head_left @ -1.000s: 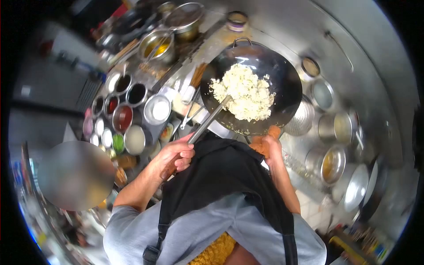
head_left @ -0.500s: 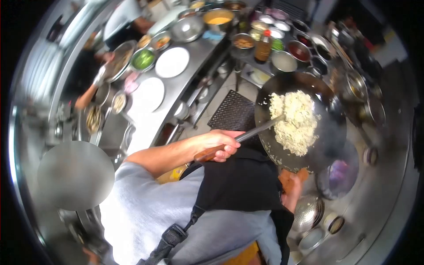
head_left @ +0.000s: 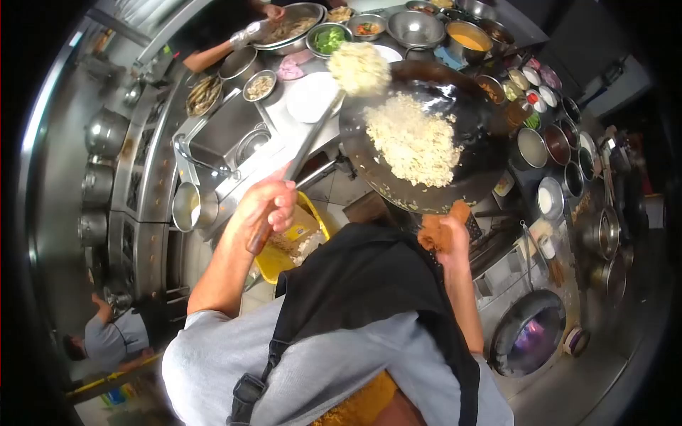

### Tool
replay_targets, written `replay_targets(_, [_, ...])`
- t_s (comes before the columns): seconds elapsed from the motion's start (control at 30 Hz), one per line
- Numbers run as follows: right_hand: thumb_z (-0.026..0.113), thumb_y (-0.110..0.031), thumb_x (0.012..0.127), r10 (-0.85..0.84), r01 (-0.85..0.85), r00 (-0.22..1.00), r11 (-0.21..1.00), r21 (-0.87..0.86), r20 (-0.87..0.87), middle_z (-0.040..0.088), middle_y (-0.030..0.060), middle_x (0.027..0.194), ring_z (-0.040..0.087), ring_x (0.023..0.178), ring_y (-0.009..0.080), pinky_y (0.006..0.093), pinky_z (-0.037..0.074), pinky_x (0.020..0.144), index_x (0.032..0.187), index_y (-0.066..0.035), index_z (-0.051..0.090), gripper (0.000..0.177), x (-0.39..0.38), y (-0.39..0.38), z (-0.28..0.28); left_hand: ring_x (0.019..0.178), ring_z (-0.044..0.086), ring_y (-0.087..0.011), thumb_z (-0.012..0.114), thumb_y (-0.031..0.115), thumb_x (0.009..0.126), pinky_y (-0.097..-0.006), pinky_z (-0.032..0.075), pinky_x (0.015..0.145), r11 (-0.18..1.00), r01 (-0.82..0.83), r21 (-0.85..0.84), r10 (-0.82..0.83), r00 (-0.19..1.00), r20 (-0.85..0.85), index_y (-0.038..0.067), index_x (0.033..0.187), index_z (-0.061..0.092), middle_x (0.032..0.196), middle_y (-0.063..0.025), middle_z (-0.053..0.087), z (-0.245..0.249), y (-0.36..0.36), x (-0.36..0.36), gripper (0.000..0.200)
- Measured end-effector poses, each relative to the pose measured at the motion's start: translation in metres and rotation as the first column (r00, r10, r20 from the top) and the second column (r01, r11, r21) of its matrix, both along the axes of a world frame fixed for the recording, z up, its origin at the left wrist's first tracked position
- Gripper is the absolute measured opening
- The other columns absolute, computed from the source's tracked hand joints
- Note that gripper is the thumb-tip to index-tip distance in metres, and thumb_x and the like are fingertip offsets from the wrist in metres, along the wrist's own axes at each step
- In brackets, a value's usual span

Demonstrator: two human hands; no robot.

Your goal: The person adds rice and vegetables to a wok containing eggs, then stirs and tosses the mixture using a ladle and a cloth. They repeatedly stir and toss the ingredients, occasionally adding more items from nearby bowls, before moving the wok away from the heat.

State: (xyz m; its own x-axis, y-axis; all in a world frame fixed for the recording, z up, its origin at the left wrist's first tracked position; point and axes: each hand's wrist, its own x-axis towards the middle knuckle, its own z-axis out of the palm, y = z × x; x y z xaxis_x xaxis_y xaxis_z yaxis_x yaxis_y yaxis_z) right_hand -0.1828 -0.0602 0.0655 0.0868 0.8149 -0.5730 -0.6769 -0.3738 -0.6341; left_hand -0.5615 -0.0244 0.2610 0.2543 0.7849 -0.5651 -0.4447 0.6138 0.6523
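My left hand [head_left: 266, 209] is closed round the wooden handle of a long metal wok ladle [head_left: 312, 138]. A heaped scoop of pale fried rice [head_left: 359, 67] sits on the ladle's far end, just past the wok's left rim, and hides the ladle's head. With an orange-brown cloth [head_left: 442, 228] folded in it, my right hand [head_left: 456, 245] grips the near edge of a big dark wok [head_left: 472, 153]. More fried rice [head_left: 415, 142] lies inside the wok, toward its left side. White plates [head_left: 309, 97] show on the counter near the scoop, one partly hidden behind the rice.
A lit burner [head_left: 529, 337] glows at the lower right. Seasoning bowls [head_left: 531, 148] line the right side. Beyond the wok stand bowls of greens [head_left: 329, 39] and yellow liquid [head_left: 469, 35]. A yellow bin [head_left: 273, 266] is below my left arm. Another person's gloved hand [head_left: 250, 33] is at the back.
My view and body have turned left. The wok is now beside the plate counter, farther from the burner. The ladle has come out of the wok carrying rice.
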Motion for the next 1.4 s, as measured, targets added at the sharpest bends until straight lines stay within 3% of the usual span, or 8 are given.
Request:
replay_targets(0.13, [0.063,-0.010,0.081,0.063,-0.063,0.996,0.998,0.002,-0.059,0.067,0.0146,0.098,0.070,0.086,0.0300,0.0431,0.059,0.076,0.108,0.003,0.059,0.030,-0.011,0.011,-0.004,0.044,0.043,-0.0094,0.055,0.005,0.093,-0.0247,0.038,0.041,0.988,-0.024,0.151,0.091,0.885,-0.456,0.011,0.159,0.031,0.063,0.0013,0.046,-0.002,0.007,0.008,0.071])
replay_targets(0.2, [0.062,-0.006,0.082,0.088,-0.090,0.994,0.996,-0.017,-0.069,0.067,0.0128,0.099,0.070,0.085,0.0282,0.0412,0.060,0.075,0.110,0.003,0.059,0.030,-0.010,0.012,-0.003,0.046,0.048,-0.0103,0.054,0.003,0.090,-0.0261,0.043,0.043,0.971,0.141,0.193,0.090,0.534,-0.841,0.009,0.158,0.032,0.070,-0.0029,0.056,-0.042,0.022,0.006,0.072])
replay_targets(0.3, [0.062,-0.007,0.081,0.057,-0.060,0.996,0.997,-0.052,-0.062,0.067,0.0127,0.099,0.070,0.085,0.0284,0.0413,0.060,0.075,0.108,0.003,0.059,0.029,-0.011,-0.001,-0.011,0.097,0.069,-0.0433,0.055,0.017,0.090,-0.0527,0.052,0.090,0.948,0.318,-0.021,0.007,-0.087,-0.996,0.015,0.158,0.034,0.101,-0.0289,0.070,-0.135,0.048,-0.022,0.071])
replay_targets(0.37, [0.062,-0.007,0.082,0.049,-0.052,0.997,0.997,-0.053,-0.061,0.067,0.0124,0.098,0.071,0.086,0.0286,0.0426,0.060,0.075,0.108,0.002,0.059,0.028,-0.009,-0.013,-0.027,0.096,0.068,-0.0461,0.057,0.017,0.090,-0.0533,0.053,0.088,0.940,0.339,-0.034,0.047,-0.229,-0.972,0.018,0.157,0.036,0.102,-0.0284,0.071,-0.153,0.050,-0.029,0.070])
replay_targets(0.73, [0.063,-0.016,0.084,-0.238,0.209,0.955,0.964,-0.167,-0.178,0.068,0.0164,0.100,0.069,0.086,0.0330,0.0450,0.059,0.071,0.112,-0.004,0.059,0.030,-0.055,-0.060,0.020,0.089,0.072,-0.0334,0.060,0.008,0.091,-0.0439,0.054,0.089,0.892,0.277,0.356,0.281,0.277,-0.919,0.013,0.158,0.033,0.105,-0.0231,0.073,-0.108,-0.019,-0.088,0.072])
replay_targets(0.87, [0.064,-0.019,0.085,-0.145,0.164,0.955,0.985,0.052,-0.258,0.069,0.0155,0.101,0.070,0.091,0.0326,0.0425,0.060,0.078,0.115,0.004,0.058,0.039,-0.050,-0.029,-0.004,0.043,0.048,-0.0073,0.059,0.006,0.095,-0.0259,0.043,0.042,0.906,0.151,0.394,0.215,0.639,-0.739,0.016,0.160,0.032,0.066,-0.0001,0.053,-0.098,-0.052,-0.104,0.071])
replay_targets(1.03, [0.066,-0.016,0.082,-0.344,0.329,0.930,0.936,0.122,0.129,0.070,0.0134,0.105,0.071,0.093,0.0298,0.0441,0.060,0.081,0.119,0.001,0.059,0.041,-0.132,-0.120,0.044,0.045,0.048,-0.0069,0.056,0.000,0.095,-0.0252,0.043,0.043,0.889,0.248,0.385,0.170,0.602,-0.780,0.014,0.160,0.032,0.076,-0.0005,0.060,-0.069,-0.102,-0.140,0.070])
replay_targets(1.4, [0.066,-0.015,0.081,-0.340,0.331,0.935,0.939,0.095,0.104,0.068,0.0136,0.097,0.070,0.087,0.0287,0.0434,0.060,0.074,0.111,0.001,0.058,0.034,-0.137,-0.154,0.053,0.046,0.046,-0.0073,0.055,0.002,0.096,-0.0240,0.044,0.044,0.841,0.490,0.229,-0.250,0.729,-0.637,0.013,0.162,0.024,0.065,0.0014,0.050,-0.014,-0.137,-0.157,0.073])
